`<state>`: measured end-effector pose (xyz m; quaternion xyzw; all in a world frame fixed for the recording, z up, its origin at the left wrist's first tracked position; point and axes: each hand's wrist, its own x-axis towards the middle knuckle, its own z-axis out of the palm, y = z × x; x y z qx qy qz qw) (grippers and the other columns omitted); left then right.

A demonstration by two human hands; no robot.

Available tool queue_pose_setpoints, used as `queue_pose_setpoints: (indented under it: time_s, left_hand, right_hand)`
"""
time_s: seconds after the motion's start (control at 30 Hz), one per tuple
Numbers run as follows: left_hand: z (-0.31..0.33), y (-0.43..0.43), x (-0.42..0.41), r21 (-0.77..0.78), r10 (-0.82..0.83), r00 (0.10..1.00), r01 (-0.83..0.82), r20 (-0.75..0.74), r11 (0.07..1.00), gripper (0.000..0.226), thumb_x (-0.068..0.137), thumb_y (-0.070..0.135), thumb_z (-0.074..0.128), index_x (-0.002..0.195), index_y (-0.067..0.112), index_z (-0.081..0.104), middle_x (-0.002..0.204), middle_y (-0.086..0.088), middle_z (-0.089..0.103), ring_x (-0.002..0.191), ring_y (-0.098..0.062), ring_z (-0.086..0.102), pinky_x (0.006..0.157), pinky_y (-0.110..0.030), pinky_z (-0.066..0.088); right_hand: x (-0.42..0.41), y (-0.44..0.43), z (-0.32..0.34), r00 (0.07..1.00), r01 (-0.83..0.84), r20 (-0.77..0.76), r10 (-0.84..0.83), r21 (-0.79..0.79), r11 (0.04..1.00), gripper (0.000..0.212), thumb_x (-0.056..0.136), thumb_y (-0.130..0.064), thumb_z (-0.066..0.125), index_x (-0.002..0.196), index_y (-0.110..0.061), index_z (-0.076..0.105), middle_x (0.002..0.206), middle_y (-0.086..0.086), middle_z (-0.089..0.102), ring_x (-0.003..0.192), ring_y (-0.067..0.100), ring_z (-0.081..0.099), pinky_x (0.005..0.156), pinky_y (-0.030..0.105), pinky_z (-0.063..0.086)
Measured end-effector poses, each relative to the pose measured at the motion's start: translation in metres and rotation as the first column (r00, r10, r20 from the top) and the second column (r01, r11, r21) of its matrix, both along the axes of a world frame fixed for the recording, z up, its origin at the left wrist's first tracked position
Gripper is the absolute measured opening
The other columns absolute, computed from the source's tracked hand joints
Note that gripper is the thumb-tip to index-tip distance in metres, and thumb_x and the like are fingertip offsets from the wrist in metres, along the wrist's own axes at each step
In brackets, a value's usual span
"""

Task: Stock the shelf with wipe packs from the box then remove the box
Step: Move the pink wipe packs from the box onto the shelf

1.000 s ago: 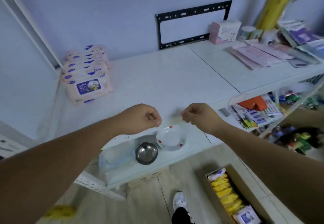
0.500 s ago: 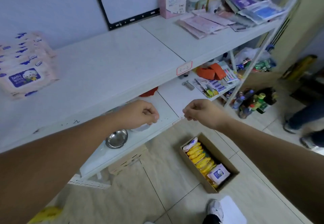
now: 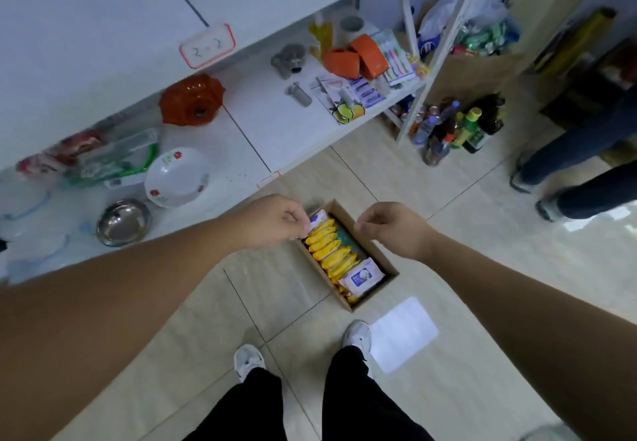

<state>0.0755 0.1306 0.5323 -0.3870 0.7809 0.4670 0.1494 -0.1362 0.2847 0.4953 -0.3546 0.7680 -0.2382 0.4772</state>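
Observation:
A brown cardboard box [image 3: 377, 256] lies on the tiled floor in front of my feet. Inside it stands a row of several yellow packs [image 3: 331, 251], with a white and purple wipe pack [image 3: 364, 277] at the near end and another white pack [image 3: 317, 217] at the far end. My left hand [image 3: 272, 221] hovers over the box's far left corner, fingers curled loosely, holding nothing. My right hand [image 3: 391, 230] hangs over the box's right wall, fingers bent, also holding nothing. The top shelf [image 3: 103, 27] fills the upper left; no wipe packs on it are in view.
The lower shelf [image 3: 275, 123] carries a floral bowl [image 3: 177, 177], a steel bowl [image 3: 122, 221], an orange mould [image 3: 191, 99] and small goods. Bottles [image 3: 458, 127] stand on the floor by the shelf leg. Another person's legs [image 3: 582, 164] are at right. A white sheet [image 3: 401, 333] lies by my shoe.
My view has swung down from the top shelf to the floor. Both hands have dropped from shelf height to just above the box.

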Motion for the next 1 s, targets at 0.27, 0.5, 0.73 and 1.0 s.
queue_pose_setpoints:
  time_s: [0.27,0.5,0.73,1.0]
  left_hand:
    - [-0.122,0.03,-0.033,0.144,-0.018,0.994,0.002,0.106,0.99,0.022,0.069,0.056,0.067,0.08,0.039,0.072,0.084,0.01,0.077,0.084,-0.011,0.073,0.086,-0.047,0.058]
    - [-0.254,0.023,-0.049,0.172,0.094,0.979,-0.126,0.182,0.977,0.012,0.084,0.033,0.074,0.073,0.032,0.071,0.078,0.006,0.077,0.081,-0.02,0.074,0.083,-0.045,0.057]
    - [-0.376,-0.008,-0.068,0.144,0.189,0.959,-0.221,0.211,0.965,0.008,0.089,0.034,0.07,0.086,0.027,0.071,0.09,0.0,0.075,0.084,-0.017,0.07,0.072,-0.029,0.05]
    - [-0.493,-0.067,-0.077,-0.097,0.183,0.956,-0.165,0.229,0.982,0.038,0.077,0.046,0.073,0.086,0.01,0.073,0.088,-0.015,0.072,0.084,-0.033,0.066,0.076,-0.037,0.05]
  right_hand:
    - [-0.031,0.047,-0.113,0.984,0.15,0.071,-0.164,0.166,0.975,0.024,0.088,-0.04,0.072,0.099,-0.021,0.066,0.094,-0.003,0.069,0.082,0.015,0.061,0.064,0.023,0.042]
    - [-0.044,0.057,-0.231,0.957,0.273,0.019,-0.291,0.288,0.918,0.022,0.091,-0.035,0.068,0.104,-0.017,0.066,0.087,-0.005,0.064,0.071,0.007,0.055,0.059,0.021,0.043]
    - [-0.056,0.051,-0.345,0.968,0.244,-0.054,-0.244,0.41,0.879,0.026,0.092,-0.04,0.064,0.109,-0.02,0.065,0.096,-0.003,0.066,0.087,0.02,0.061,0.07,0.027,0.044]
    - [-0.063,0.029,-0.461,0.984,-0.029,-0.149,0.094,0.388,0.921,0.024,0.094,-0.034,0.063,0.116,-0.025,0.066,0.117,-0.005,0.066,0.106,0.022,0.063,0.093,0.038,0.053]
